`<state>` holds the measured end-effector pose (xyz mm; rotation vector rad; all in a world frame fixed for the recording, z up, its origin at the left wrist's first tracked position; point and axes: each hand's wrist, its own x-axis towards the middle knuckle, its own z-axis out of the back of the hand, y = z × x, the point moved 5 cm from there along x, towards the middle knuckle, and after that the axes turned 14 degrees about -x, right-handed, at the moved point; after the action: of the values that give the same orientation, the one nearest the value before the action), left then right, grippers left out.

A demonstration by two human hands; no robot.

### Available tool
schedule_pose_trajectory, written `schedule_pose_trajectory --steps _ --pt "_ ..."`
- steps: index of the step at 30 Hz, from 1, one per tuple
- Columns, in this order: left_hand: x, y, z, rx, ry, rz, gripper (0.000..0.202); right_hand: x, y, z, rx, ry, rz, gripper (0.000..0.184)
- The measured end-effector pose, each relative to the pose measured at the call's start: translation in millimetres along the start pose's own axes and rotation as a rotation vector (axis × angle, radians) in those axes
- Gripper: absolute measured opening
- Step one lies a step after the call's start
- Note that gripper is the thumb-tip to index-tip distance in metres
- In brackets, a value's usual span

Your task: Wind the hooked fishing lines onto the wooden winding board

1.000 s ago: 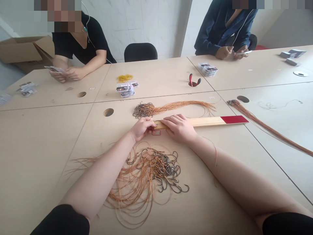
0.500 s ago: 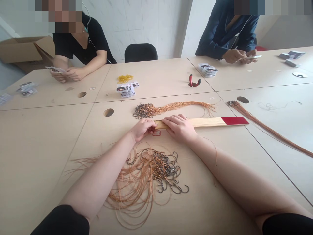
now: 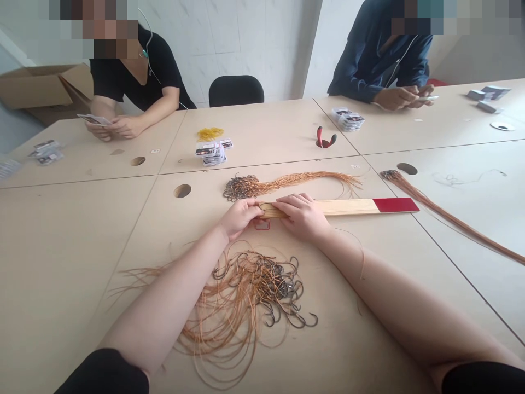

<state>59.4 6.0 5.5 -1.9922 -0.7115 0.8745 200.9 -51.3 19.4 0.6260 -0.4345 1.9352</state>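
Observation:
A narrow wooden board (image 3: 348, 207) with a red right end (image 3: 396, 205) lies crosswise before me. At its left end my left hand (image 3: 241, 218) is closed in a pinch on a fishing hook (image 3: 266, 206), its curve partly hidden by the fingers. My right hand (image 3: 302, 216) grips the board, fingers over its top and thumb along the near side. Nearer me is a loose pile of fishing hooks (image 3: 283, 282) tied to orange-brown lines (image 3: 221, 317). Just beyond the board rests a bundle of hooks (image 3: 241, 187) with its lines (image 3: 303, 178) stretched to the right.
Another hooked line bundle (image 3: 443, 210) runs down the right side. Red-handled pliers (image 3: 326, 138) stand in a table hole. Small packs (image 3: 213, 152), yellow pieces (image 3: 210, 133) and more packs (image 3: 348, 119) lie farther back. Two people sit opposite, handling cards or packs (image 3: 95, 119).
My hands stay almost in place at the board's left end, with only slight finger shifts. The person at the far right has moved their hands a little around the card.

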Motion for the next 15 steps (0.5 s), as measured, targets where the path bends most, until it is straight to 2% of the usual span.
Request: schedule_pose_trajectory --steps 8,15 --pt "3.6 -3.7 9.9 0.133 -0.038 -0.257 0.033 3.1 0.1 5.9 -0.025 -0.041 -0.022 0.035" --pt "3.6 -5.7 11.1 0.176 0.019 -0.252 0.030 1.8 -0.5 3.8 0.006 -0.042 -0.037 0.038"
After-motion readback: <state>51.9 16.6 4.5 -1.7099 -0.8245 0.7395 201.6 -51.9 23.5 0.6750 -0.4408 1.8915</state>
